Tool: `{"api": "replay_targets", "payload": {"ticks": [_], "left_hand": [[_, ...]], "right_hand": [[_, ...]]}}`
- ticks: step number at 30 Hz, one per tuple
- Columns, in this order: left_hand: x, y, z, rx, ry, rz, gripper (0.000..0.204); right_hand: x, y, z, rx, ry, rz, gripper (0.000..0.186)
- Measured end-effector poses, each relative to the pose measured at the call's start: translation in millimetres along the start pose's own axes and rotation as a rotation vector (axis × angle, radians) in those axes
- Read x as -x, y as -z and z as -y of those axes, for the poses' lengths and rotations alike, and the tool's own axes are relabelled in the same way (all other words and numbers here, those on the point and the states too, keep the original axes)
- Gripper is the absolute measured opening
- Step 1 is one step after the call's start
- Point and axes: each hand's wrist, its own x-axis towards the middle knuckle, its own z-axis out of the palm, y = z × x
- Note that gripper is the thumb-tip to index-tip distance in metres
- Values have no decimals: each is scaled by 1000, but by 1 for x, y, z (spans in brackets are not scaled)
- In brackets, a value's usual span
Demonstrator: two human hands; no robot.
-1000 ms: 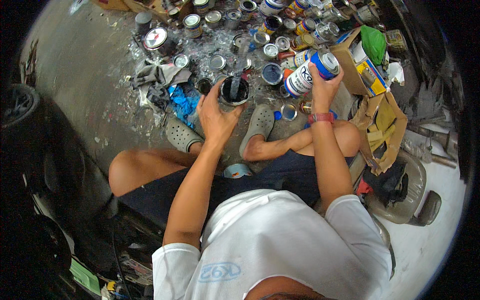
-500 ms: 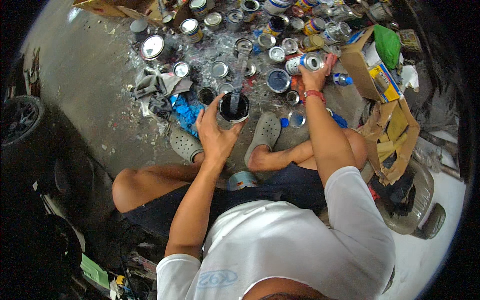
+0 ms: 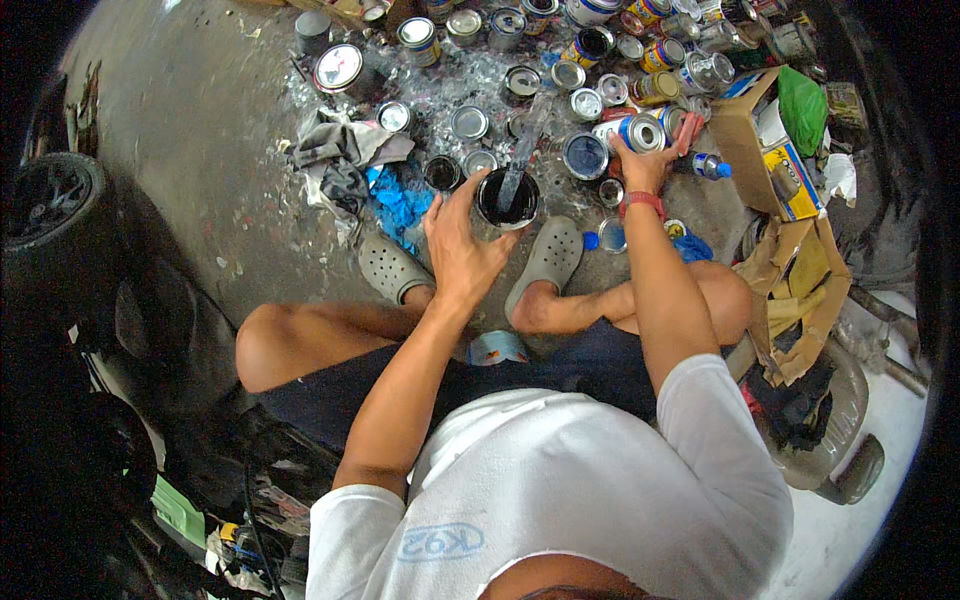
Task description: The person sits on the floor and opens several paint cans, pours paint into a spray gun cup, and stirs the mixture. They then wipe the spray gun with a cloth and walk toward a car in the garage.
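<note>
Black paint [image 3: 523,207] fills a cup [image 3: 498,224] the left hand [image 3: 462,248] pinches around its side, likely against spilling; right-hand [image 3: 645,163] fingers spread around a can [image 3: 640,131].

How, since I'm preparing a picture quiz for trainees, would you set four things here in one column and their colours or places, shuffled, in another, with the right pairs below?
Things:
1. Open paint container
2. Wristband
3. Plastic bag at the cardboard box
4. Clogs

Places and colours:
A. green
B. grey, with holes
C. held in the left grip
D. red

Right pairs: 1-C, 2-D, 3-A, 4-B
</note>
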Motion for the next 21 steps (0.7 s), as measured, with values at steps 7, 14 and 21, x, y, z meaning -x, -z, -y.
{"api": "replay_targets", "payload": {"ticks": [7,14,21], "left_hand": [[5,5,0,87,-48,-25,80],[21,19,2,82,-102,13,79],[35,25,7,89,-148,-6,79]], "right_hand": [[79,63,104,-825,1,753,51],[129,147,197,-124,817,862,23],[160,168,197,-176,842,826,18]]}}
